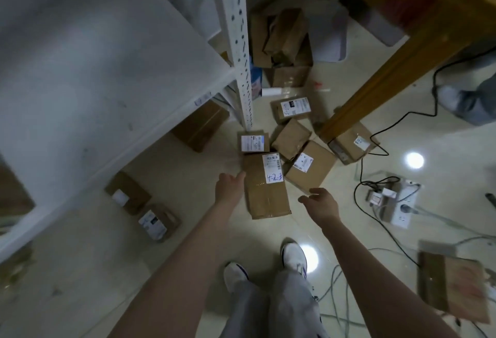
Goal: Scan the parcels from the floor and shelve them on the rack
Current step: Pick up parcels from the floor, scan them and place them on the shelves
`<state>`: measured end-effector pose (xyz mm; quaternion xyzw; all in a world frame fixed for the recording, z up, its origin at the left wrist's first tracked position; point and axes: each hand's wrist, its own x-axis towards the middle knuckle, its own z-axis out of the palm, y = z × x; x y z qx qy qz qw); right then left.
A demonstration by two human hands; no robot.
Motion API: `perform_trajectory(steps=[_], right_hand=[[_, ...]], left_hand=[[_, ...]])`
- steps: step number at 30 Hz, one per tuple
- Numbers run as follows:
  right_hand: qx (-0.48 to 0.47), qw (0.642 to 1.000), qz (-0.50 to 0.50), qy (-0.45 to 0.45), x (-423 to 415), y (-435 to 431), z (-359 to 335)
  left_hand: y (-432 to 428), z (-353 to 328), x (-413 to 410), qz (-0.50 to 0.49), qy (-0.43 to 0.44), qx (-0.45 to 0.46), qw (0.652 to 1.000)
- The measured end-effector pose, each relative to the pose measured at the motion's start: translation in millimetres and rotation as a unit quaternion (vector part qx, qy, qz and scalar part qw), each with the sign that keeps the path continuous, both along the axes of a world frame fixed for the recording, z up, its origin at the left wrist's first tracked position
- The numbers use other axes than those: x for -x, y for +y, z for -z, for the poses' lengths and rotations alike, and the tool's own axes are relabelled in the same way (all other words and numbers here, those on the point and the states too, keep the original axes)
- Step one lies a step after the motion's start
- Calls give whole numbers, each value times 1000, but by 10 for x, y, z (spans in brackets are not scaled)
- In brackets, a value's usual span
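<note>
A long brown parcel (267, 190) with a white label marked in blue lies on the floor in front of my feet. My left hand (230, 187) reaches down at its left edge, fingers extended, holding nothing. My right hand (320, 203) hovers just right of the parcel, fingers loosely curled and empty. Several more cardboard parcels (308, 163) lie in a cluster behind it. The white rack (88, 74) stands on the left with its perforated post (239, 42).
Two small parcels (158, 222) sit under the rack's shelf. A wooden table leg (375, 88) slants down at the right. A power strip (397, 203) and black and grey cables (375, 133) trail across the floor. Another person's foot (461, 99) is at the far right.
</note>
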<state>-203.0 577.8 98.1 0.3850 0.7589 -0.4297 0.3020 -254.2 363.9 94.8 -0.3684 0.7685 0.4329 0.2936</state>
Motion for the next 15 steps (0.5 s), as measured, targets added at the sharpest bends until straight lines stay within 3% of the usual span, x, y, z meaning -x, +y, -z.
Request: perform_trajectory(steps=[7,15], right_hand=[[43,999,1,-2,286,-103,1471],[57,997,23,-38,464,-88,3249]], left_hand=[[217,1615,34,14,-29,29,999],[330,3248,47,-75,-57,32,995]])
